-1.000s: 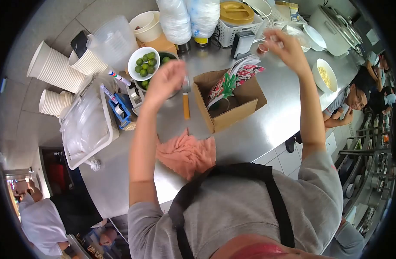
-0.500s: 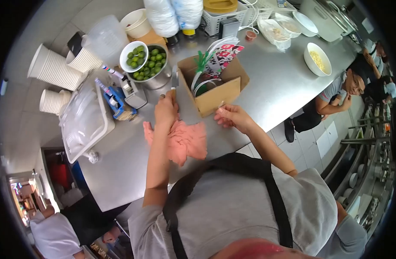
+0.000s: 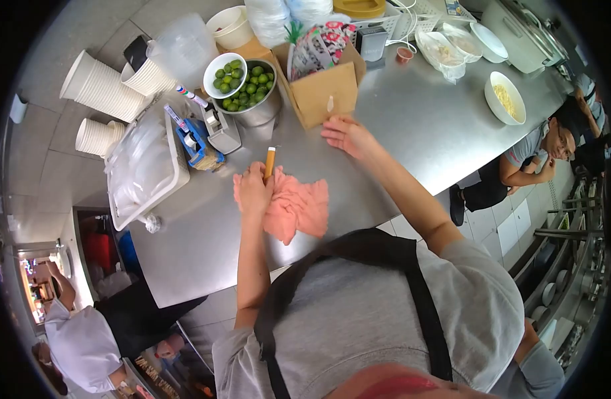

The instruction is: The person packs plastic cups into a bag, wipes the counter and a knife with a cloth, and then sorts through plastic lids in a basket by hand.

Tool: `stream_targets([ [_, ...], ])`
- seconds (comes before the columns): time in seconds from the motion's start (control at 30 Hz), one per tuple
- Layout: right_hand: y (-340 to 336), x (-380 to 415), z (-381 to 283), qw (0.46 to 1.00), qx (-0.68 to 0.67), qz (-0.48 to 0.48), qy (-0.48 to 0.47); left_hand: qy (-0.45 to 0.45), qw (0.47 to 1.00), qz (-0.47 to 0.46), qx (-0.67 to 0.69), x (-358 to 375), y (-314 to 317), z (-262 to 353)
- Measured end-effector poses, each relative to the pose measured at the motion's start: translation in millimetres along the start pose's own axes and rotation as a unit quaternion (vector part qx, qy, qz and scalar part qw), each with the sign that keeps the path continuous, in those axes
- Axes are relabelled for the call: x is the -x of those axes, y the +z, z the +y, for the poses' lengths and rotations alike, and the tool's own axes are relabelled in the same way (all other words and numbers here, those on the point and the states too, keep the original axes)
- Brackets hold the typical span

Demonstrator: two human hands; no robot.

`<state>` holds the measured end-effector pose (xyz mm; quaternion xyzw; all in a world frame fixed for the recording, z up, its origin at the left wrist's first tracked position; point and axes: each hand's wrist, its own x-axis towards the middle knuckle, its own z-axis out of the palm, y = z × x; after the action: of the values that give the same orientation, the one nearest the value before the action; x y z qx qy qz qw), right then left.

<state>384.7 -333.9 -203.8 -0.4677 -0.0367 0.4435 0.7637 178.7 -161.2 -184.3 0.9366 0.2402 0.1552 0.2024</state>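
Note:
My left hand (image 3: 256, 190) is closed around the lower end of a knife's wooden handle (image 3: 270, 162), close to the tabletop. The blade is hard to make out against the shiny steel. A crumpled pink cloth (image 3: 297, 207) lies under and beside this hand. My right hand (image 3: 348, 137) rests its outstretched fingers at the near lower corner of an open cardboard box (image 3: 324, 93), not wrapped around anything. Inside the box sits a printed plastic bag (image 3: 324, 50) with a green end.
Behind my left hand stand a steel pot (image 3: 262, 113) of green limes, a white bowl of limes (image 3: 226, 74), a tape dispenser (image 3: 222, 132) and a plastic tray (image 3: 149, 173). A white bowl (image 3: 505, 98) stands far right. A seated person (image 3: 535, 153) is beyond the table.
The box has shifted away from me, with my right hand at its near corner. My left hand and the knife have come nearer to me, onto the cloth.

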Motion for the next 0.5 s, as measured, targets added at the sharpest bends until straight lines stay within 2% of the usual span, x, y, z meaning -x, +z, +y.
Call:
stream_targets([
  [0.13,5.1,-2.3,-7.4,1.000,0.021,0.009,-0.019,-0.012,0.999,0.037,-0.001,-3.0,9.9,-5.3],
  [0.17,10.6,5.6,-6.7,0.985,0.169,-0.014,-0.037,-0.012,0.999,0.036,-0.001,-4.3,8.4,-2.2],
  [0.2,16.3,14.2,-1.8,0.948,0.312,-0.035,-0.054,-0.028,1.000,0.014,-0.005,-4.8,6.0,0.7],
  [0.27,32.2,29.6,20.7,0.818,0.518,-0.159,-0.193,-0.038,0.999,-0.008,-0.007,-12.6,0.0,8.5],
  [0.33,68.6,64.2,27.7,0.717,0.590,-0.265,-0.259,-0.079,0.996,-0.041,0.008,-18.3,-5.6,10.7],
  [0.4,83.2,76.1,64.0,0.638,0.673,-0.246,-0.282,-0.065,0.996,-0.051,0.024,-23.1,-0.9,-4.4],
  [0.43,80.7,71.9,79.1,0.640,0.672,-0.241,-0.283,-0.057,0.996,-0.057,0.038,-24.6,-0.4,-10.1],
  [0.47,78.6,67.1,91.5,0.604,0.677,-0.235,-0.349,-0.087,0.991,-0.096,0.040,-25.0,-4.6,-9.3],
  [0.5,74.9,63.2,103.4,0.565,0.677,-0.229,-0.413,-0.086,0.991,-0.098,0.037,-22.0,-6.0,-10.8],
])
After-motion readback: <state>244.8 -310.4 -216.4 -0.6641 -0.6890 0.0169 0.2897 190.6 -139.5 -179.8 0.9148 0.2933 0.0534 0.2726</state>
